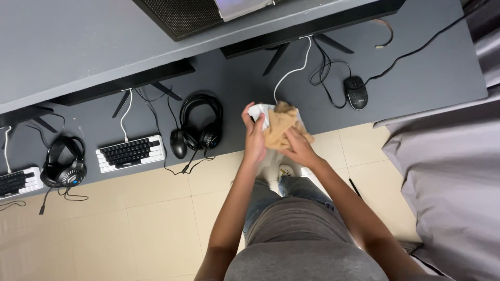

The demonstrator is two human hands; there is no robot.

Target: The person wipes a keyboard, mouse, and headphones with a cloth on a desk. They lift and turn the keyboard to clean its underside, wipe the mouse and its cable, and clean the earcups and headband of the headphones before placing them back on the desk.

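A crumpled tan cloth (279, 128) sits bunched between the two hands, pressed against a small white object (260, 111) — most likely a keyboard held on edge, though only a pale corner shows and its shape is hard to make out. The cloth is soft and creased, light brown, folded over itself, and it covers nearly all of the white thing. The left hand (254, 136) is closed around the white object from its near side, thumb up along the edge; the right hand (298, 148) grips the cloth from below, fingers curled into the fabric. Both are held up above the front edge of the dark grey tabletop (427, 78), over the tiled floor (140, 224).

A white cable (291, 70) runs from the cloth up toward a monitor stand. Right of the cloth, well apart, lies a black mouse (356, 92) with tangled wires. Left of the cloth stands a black headset (200, 125), then a second mouse (178, 143) just beside it, then a white keyboard with black keys (130, 152). Further left is another headset (63, 164), and a keyboard cut off by the frame's edge. The monitors above are cut off too — only their bases show.
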